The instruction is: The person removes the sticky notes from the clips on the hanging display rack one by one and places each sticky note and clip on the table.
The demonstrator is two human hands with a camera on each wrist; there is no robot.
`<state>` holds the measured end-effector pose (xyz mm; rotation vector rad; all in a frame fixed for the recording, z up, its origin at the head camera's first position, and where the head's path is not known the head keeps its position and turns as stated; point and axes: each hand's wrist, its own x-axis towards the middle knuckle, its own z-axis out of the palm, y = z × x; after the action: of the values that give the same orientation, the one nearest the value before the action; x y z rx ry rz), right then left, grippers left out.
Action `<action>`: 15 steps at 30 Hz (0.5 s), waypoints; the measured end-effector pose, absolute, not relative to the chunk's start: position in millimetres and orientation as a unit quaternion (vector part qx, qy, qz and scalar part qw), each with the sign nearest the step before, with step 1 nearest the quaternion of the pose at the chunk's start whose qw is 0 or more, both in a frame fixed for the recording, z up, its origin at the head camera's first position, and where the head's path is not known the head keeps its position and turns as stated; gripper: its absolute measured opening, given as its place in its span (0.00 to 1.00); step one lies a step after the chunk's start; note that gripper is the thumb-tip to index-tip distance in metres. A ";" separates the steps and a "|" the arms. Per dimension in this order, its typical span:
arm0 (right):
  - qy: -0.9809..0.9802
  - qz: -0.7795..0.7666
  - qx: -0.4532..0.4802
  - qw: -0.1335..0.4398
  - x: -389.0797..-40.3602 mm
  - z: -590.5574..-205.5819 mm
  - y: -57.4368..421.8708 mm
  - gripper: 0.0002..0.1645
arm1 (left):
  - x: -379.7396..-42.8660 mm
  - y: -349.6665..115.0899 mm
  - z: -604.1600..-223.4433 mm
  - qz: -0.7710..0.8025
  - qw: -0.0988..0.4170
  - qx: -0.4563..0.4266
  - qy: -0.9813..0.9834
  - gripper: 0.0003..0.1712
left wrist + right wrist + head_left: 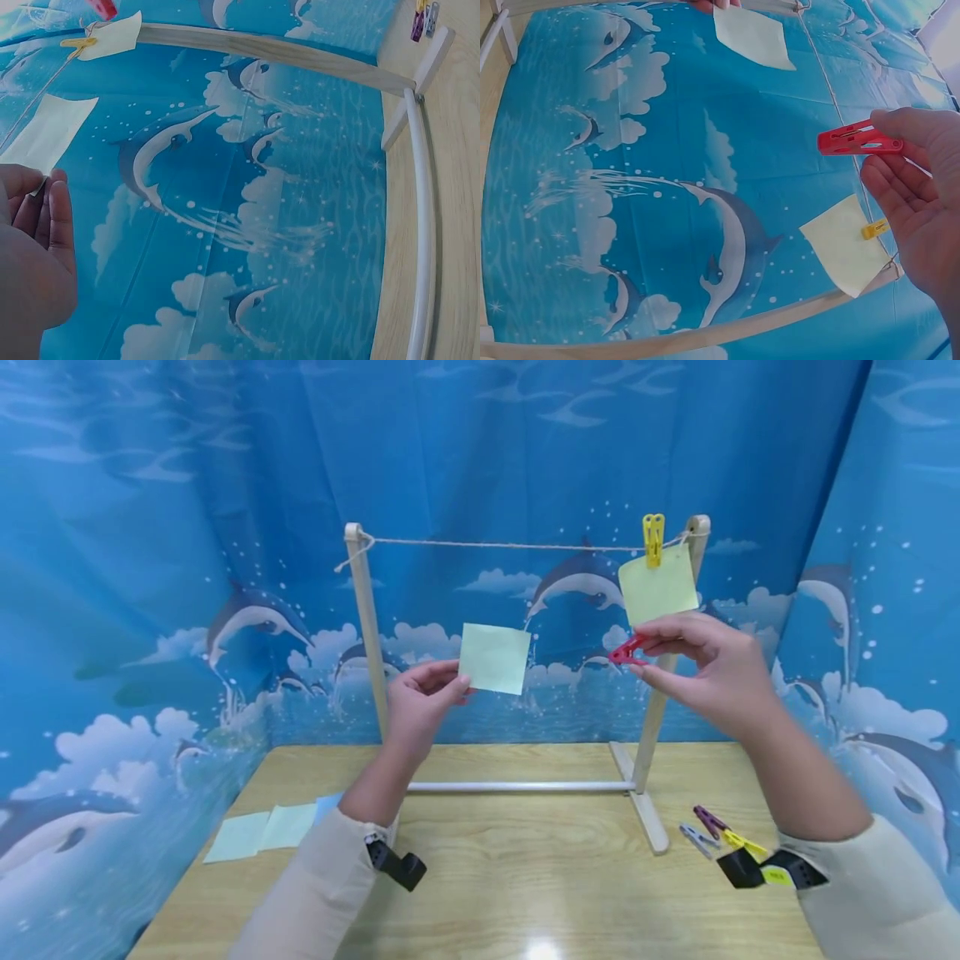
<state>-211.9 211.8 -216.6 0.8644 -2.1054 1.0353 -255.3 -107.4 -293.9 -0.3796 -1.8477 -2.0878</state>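
My left hand (423, 702) pinches a pale green paper square (495, 658) by its lower left corner, holding it up below the string (495, 545). In my right hand (708, 668) a red clothespin (628, 650) is held between thumb and fingers, its tip pointing left toward the paper. The right wrist view shows the red clothespin (855, 140) from the side, apart from the string. A yellow clothespin (653, 539) fastens another pale green paper square (658, 585) to the string near its right end.
The string runs between two posts of a wooden frame (362, 610), joined low down by a white bar (517, 787). More paper squares (238, 837) lie at the table's left. Purple, grey and yellow clothespins (708, 821) lie at the right. A dolphin-printed curtain (465, 452) hangs behind.
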 end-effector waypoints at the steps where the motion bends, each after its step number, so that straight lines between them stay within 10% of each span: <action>1: -0.798 0.396 0.328 0.314 -210.8 -219.4 212.6 0.26 | -253.4 -110.4 -294.8 -0.730 0.164 -0.136 -0.650 0.15; 15: -0.787 0.424 0.329 0.305 -197.3 -256.0 224.2 0.29 | -224.1 -150.1 -313.5 -0.691 0.165 -0.110 -0.695 0.18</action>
<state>-197.3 224.2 -256.0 0.8709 -2.0845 1.1229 -224.1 -150.1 -313.5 -0.3125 -1.9792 -1.9696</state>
